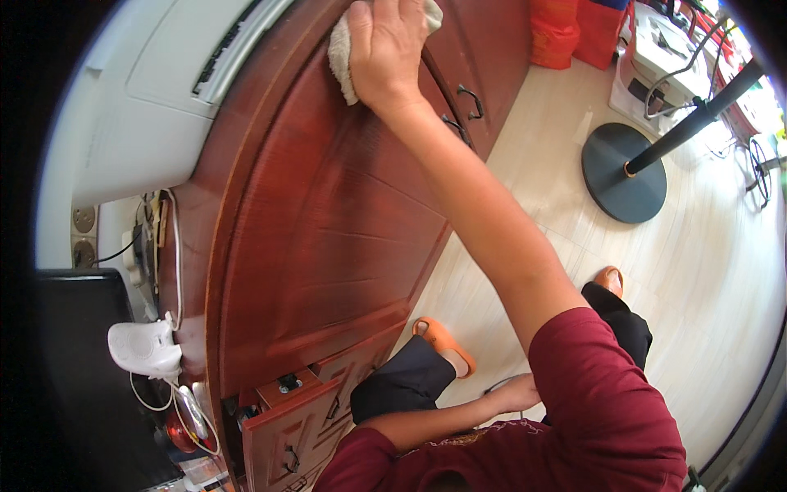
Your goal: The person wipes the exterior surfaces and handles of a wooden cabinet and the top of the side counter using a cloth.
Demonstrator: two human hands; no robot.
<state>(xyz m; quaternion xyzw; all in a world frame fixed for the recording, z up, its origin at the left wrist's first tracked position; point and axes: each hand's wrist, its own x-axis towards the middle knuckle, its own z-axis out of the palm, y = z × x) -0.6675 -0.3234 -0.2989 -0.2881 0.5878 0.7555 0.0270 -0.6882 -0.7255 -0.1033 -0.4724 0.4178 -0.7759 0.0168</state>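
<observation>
My right hand (387, 51) reaches far forward and presses a beige cloth (339, 61) against the top of a reddish-brown wooden cabinet door (328, 205). The cloth bunches out on both sides of the hand. Close to my body, my left hand (515, 394) hangs low, its fingers partly hidden by my right sleeve. A thin dark curved thing shows beside it, too small to name. Low on the cabinet, a drawer (287, 426) with a black handle is pulled out a little.
A white appliance (156, 107) stands at the left. Below it are a white device with cables (146, 348) and a black panel (82, 328). To the right, a round black base (627, 184) carries a pole. Red bags (553, 37) and a white box (656, 70) are farther off.
</observation>
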